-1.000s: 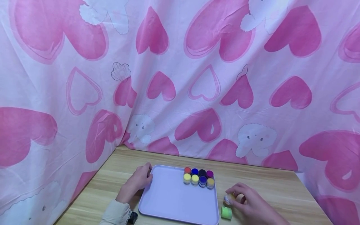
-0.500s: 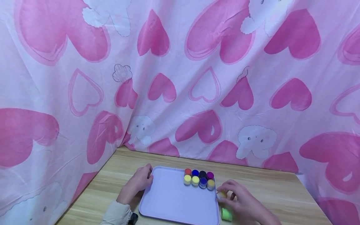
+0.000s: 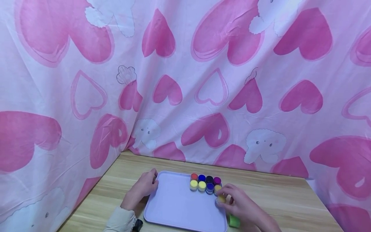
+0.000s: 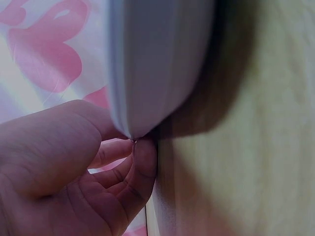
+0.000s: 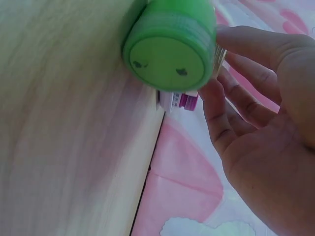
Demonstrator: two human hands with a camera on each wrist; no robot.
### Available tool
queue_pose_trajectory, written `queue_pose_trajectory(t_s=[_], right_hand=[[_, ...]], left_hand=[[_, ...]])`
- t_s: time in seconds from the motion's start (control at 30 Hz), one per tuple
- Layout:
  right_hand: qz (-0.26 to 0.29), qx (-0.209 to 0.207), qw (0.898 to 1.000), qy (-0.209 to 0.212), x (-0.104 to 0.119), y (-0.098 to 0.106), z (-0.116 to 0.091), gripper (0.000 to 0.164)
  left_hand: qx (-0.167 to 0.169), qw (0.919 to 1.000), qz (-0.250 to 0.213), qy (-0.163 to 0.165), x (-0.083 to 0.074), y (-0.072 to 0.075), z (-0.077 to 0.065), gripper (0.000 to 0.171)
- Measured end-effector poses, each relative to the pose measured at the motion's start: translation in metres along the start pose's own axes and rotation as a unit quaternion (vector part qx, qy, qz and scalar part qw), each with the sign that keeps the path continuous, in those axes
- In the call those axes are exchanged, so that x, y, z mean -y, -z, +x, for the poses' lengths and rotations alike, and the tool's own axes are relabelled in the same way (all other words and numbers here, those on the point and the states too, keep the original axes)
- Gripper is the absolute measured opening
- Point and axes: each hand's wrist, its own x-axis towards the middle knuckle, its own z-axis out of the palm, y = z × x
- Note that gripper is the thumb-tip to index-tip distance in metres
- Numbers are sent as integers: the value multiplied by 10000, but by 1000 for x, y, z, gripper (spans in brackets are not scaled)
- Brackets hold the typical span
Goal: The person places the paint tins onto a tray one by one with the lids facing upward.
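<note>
My left hand (image 3: 144,186) grips the left rim of a pale lavender tray (image 3: 174,206); in the left wrist view, thumb and fingers pinch the tray edge (image 4: 152,64). Between thumb and fingers of my right hand (image 3: 239,203) is a small paint jar (image 3: 221,199) with an ochre-yellow lid, tilted, over the tray's right side. Just in front of it on the tray, two rows of lidded paint jars (image 3: 202,186) fill the back right corner. Outside the tray, below my right hand, a bright green jar (image 3: 234,221) lies on the table; it looms close in the right wrist view.
The wood-grain table (image 3: 278,193) extends to both sides of the tray. A pink curtain (image 3: 191,129) printed with hearts hangs behind and to the left of it. A black band (image 3: 137,225) sits by the left sleeve (image 3: 120,220).
My right hand has carried the ochre-lidded jar leftward from beside the green jar, across the tray's right rim, close to the other jars. The left hand keeps its place on the tray.
</note>
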Motion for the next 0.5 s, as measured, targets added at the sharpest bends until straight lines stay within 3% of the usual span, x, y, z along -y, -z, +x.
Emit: queue_pose_trajectory(t_s=[0.33,0.5], right_hand=[[-94,1,10000,-14,0,-6,9,32],[-391,-116,9992,47,0,-7,10,27]], left_hand=[[96,9999,-20,105,1,-1,1,19],[123,9999,22,103,1,0,2,19]])
